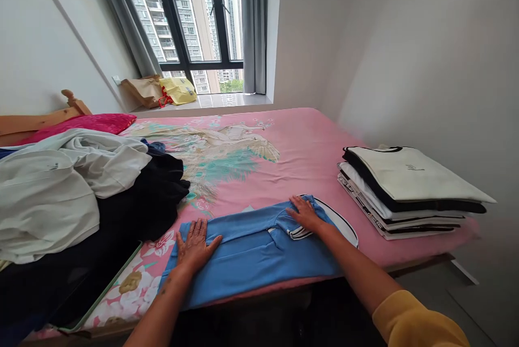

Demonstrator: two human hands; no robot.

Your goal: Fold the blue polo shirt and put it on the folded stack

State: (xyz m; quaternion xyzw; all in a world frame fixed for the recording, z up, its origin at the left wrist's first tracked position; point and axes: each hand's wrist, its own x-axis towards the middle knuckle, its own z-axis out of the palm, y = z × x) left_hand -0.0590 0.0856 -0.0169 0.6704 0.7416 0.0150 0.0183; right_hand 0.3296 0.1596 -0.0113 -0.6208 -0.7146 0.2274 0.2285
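A blue shirt (243, 252) lies partly folded along the front edge of the bed, its long side running left to right. White and black trim shows on its folded-in sleeve and along the curved edge at its right end. My left hand (195, 245) rests flat on the shirt's left end with the fingers spread. Near the right end, my right hand (305, 214) presses on the fabric above the trimmed sleeve, fingers stretched out. Neither hand grips the cloth.
To the right stands a stack of folded clothes (421, 179), a cream shirt on top. Loose white and black clothes (81, 185) are heaped at the left. The bed (300, 147) has a pink patterned sheet. Paper and yellow bags (178, 91) sit on the windowsill.
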